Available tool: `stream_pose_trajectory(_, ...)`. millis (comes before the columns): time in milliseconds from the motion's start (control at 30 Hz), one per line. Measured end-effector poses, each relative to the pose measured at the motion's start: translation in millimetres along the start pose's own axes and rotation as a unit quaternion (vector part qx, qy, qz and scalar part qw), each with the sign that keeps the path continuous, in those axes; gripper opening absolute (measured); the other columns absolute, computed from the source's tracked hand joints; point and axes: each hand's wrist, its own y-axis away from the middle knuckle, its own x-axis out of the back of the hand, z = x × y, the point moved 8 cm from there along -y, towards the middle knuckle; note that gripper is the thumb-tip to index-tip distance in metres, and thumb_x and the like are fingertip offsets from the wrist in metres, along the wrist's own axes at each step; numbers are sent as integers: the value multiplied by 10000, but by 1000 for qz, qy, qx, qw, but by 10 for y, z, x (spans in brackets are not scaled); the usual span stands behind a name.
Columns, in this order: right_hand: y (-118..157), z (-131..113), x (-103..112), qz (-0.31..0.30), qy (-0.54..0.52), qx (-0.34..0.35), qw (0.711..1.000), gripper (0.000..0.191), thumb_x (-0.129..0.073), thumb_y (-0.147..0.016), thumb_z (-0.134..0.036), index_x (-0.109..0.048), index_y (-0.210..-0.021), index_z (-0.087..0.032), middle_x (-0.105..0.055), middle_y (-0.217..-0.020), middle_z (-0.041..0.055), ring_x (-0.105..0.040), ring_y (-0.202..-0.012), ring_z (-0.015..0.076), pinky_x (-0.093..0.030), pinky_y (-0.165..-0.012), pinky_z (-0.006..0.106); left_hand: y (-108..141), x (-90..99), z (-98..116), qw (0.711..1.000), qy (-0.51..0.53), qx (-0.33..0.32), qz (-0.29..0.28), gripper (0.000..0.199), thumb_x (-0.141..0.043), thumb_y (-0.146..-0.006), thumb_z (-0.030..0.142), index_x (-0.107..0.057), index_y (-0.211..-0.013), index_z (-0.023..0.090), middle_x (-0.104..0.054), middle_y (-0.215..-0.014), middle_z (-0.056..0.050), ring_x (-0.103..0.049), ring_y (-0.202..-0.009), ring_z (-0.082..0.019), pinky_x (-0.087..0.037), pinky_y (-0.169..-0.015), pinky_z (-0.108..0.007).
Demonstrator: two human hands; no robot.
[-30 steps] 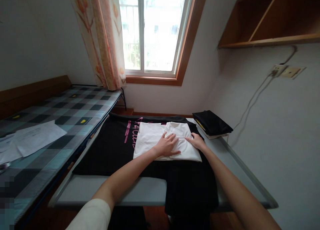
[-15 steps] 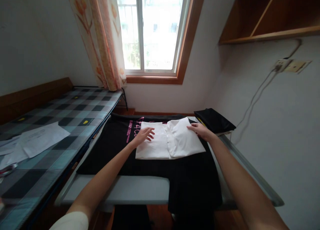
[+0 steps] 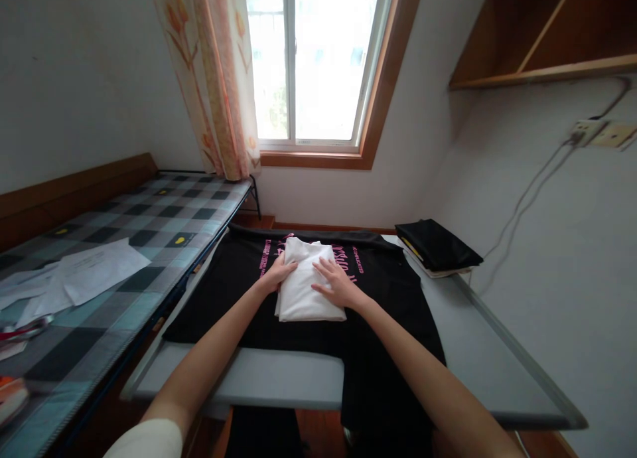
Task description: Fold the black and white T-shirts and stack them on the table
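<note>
Folded white cloth (image 3: 309,304) on black garment (image 3: 219,289), right hand (image 3: 339,287) open atop, left hand (image 3: 277,275) at edge, grip unclear

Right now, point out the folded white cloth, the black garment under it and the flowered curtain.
Folded white cloth (image 3: 302,291): head view, on its upper face.
Black garment (image 3: 385,287): head view, on bare fabric right of the pink lettering.
Flowered curtain (image 3: 213,79): head view, midway down its visible length.
</note>
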Motion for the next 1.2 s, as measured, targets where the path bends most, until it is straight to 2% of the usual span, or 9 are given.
stream_pose_trajectory(200,69,-83,34,45,48,12,998,618,-411,-918,-536,-363,-1460,-243,-225,-1560,103,-99,-1442,322,-170,-1125,546,-113,-142,72,994,82,30,-61,672,-806,-665,335,-508,-1250,192,-671,-1091,-115,-666,-892,-237,-549,-778,-343)
stream_pose_trajectory(333,93,-81,-68,10,70,12,997,611,-358,-933,-548,-374,-1457,-232,-247,-1552,116,-115,-1438,331,-159,-1126,546,-192,-214,-66,987,54,111,-102,636,-796,-667,352,-542,-1212,145,-679,-1011,-140,-671,-804,-239,-553,-718,-356)
stream_pose_trajectory(500,125,-93,-167,-11,93,10,996,622,-322,-937,-566,-360,-1464,-238,-240,-1555,114,-127,-1435,338,-155,-1125,541,-310,162,24,994,-61,41,77,691,-718,-750,281,-393,-1351,177,-648,-984,-89,-637,-734,-152,-521,-628,-249)
stream_pose_trajectory(567,127,-117,-160,-13,101,17,995,624,-320,-935,-572,-358,-1465,-244,-242,-1555,108,-128,-1435,336,-154,-1124,545,-308,264,19,991,-75,28,112,733,-688,-772,255,-311,-1399,206,-633,-944,-56,-610,-665,-119,-493,-573,-218)
stream_pose_trajectory(767,125,-191,-166,-41,125,54,990,654,-339,-921,-588,-328,-1478,-246,-232,-1558,101,-136,-1433,336,-140,-1126,552,-266,306,30,984,-122,-62,117,543,-602,-802,193,-425,-1315,200,-633,-891,-43,-636,-773,-160,-521,-668,-269)
stream_pose_trajectory(900,117,-186,-215,-51,133,51,989,675,-349,-912,-599,-300,-1487,-250,-215,-1564,100,-112,-1438,331,-116,-1124,572,-178,249,235,920,-310,-182,159,260,-551,-815,161,-625,-1060,205,-581,-1142,-98,-568,-1094,-232,-460,-941,-366)
stream_pose_trajectory(1000,130,-167,-237,-43,120,37,991,643,-354,-923,-569,-325,-1476,-242,-243,-1555,109,-122,-1436,332,-126,-1120,579,-207,229,251,886,-405,-171,147,227,-532,-823,153,-647,-1004,228,-564,-1186,-82,-531,-1155,-242,-387,-1022,-383)
stream_pose_trajectory(1100,194,-161,-158,-1,80,26,996,545,-400,-932,-490,-446,-1403,-220,-340,-1506,127,-207,-1413,331,-195,-1116,551,-313,297,230,896,-400,-138,131,178,-511,-862,208,-630,-993,225,-608,-1122,-77,-554,-1117,-233,-379,-1011,-366)
stream_pose_trajectory(1200,320,-83,57,77,28,-18,996,413,-479,-907,-400,-567,-1252,-191,-500,-1349,154,-446,-1266,297,-357,-1050,462,-466,367,244,908,-384,-116,123,177,-552,-863,304,-616,-997,207,-651,-1042,-86,-599,-1032,-230,-418,-943,-335)
